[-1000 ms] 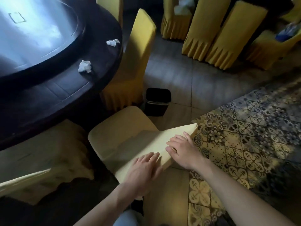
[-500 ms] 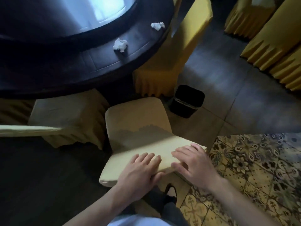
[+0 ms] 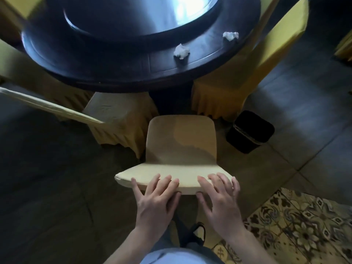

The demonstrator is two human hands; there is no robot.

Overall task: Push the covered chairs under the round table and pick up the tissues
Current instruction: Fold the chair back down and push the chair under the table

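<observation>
My left hand [image 3: 158,197] and right hand [image 3: 219,199] clamp the chair [image 3: 181,141] back, fingers over, thumbs under. The chair stands short of the table's [image 3: 133,73] near edge. Tissues [image 3: 181,51] lie by that edge, uncollected. Risk: a skewed push snags the neighbour chair [image 3: 118,115] leftward or strikes the bin [image 3: 249,131] rightward.

Banquet restaurant: round table [image 3: 118,73], covered chairs [image 3: 181,141].

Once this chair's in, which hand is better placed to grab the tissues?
Probably the right hand: both grip the chair, but the tissues lie on the table's right side, farther from the left hand.
</observation>
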